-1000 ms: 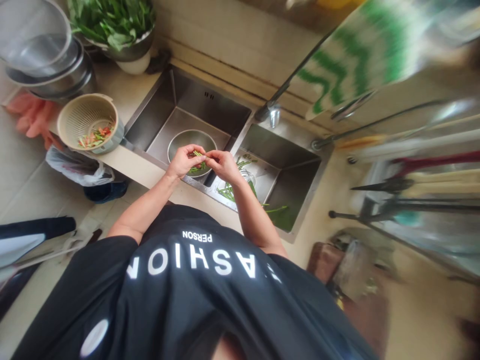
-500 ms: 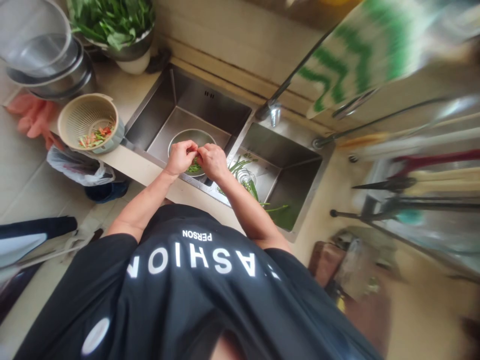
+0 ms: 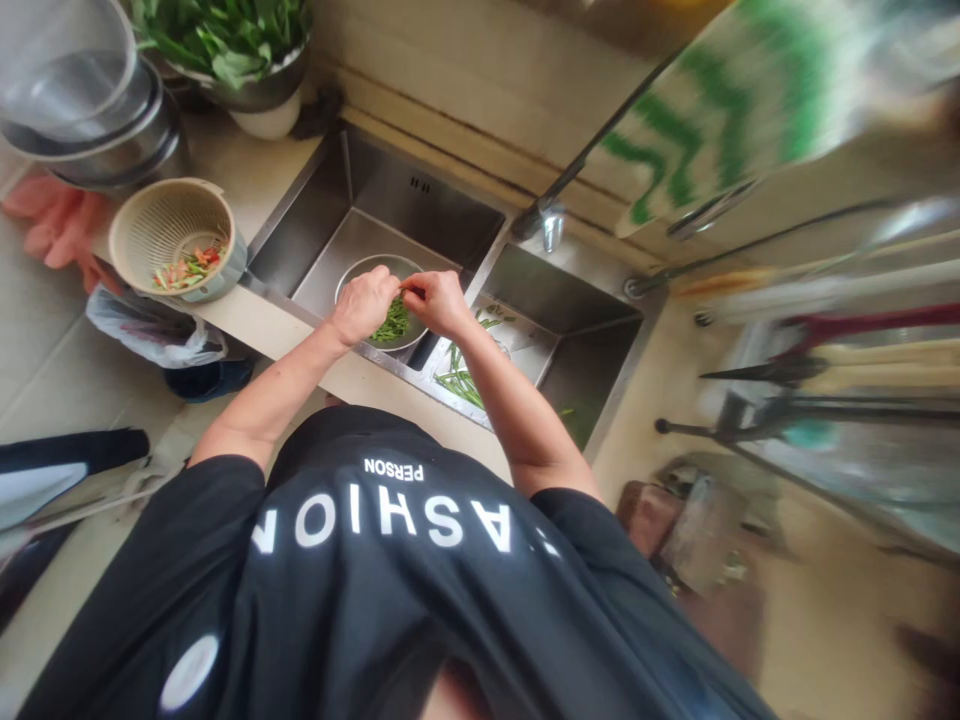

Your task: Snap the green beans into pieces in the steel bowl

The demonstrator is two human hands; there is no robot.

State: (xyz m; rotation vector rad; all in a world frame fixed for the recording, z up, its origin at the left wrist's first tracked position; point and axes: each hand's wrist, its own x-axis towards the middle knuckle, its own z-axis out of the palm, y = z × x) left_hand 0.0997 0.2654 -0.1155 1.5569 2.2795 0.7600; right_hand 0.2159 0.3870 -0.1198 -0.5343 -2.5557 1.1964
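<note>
My left hand (image 3: 367,303) and my right hand (image 3: 439,301) meet over a round bowl (image 3: 346,283) in the left sink basin. Fingers of both are pinched together, fingertip to fingertip; what they hold is too small to make out. Short cut green pieces (image 3: 391,320), looking like green beans, lie in the bowl below. Long thin green stalks (image 3: 459,382), also bean-like, rest in the right sink basin (image 3: 592,375), partly hidden by my right forearm.
A beige strainer basket (image 3: 124,240) with red and green scraps stands on the counter at left. Behind it are stacked metal bowls (image 3: 112,165), pink gloves (image 3: 52,215) and a bowl of leafy greens (image 3: 225,40). A faucet (image 3: 553,225) rises behind the basins.
My right hand has shifted slightly right and turned, its fingers now pinched toward the left hand. More of the green pieces in the bowl shows. The stalks in the right basin are covered differently by the forearm.
</note>
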